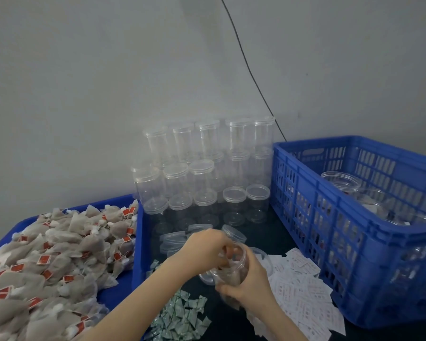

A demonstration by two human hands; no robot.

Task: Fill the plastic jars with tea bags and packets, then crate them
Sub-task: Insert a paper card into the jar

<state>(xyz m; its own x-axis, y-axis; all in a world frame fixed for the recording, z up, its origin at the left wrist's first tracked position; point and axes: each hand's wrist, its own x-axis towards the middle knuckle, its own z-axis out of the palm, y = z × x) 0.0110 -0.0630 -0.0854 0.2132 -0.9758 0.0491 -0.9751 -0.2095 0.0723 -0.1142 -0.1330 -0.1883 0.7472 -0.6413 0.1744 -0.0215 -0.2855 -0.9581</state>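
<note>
Gripping the open jar (231, 269) round its body above the dark desk (261, 232), the right hand (252, 284) tilts its mouth up and leftward toward the left hand (207, 247). That hand's curled fingers (228, 252) sit at the mouth, pinching what look like tea bags. The blue crate (330, 232) lies right, nearer the right hand.
</note>
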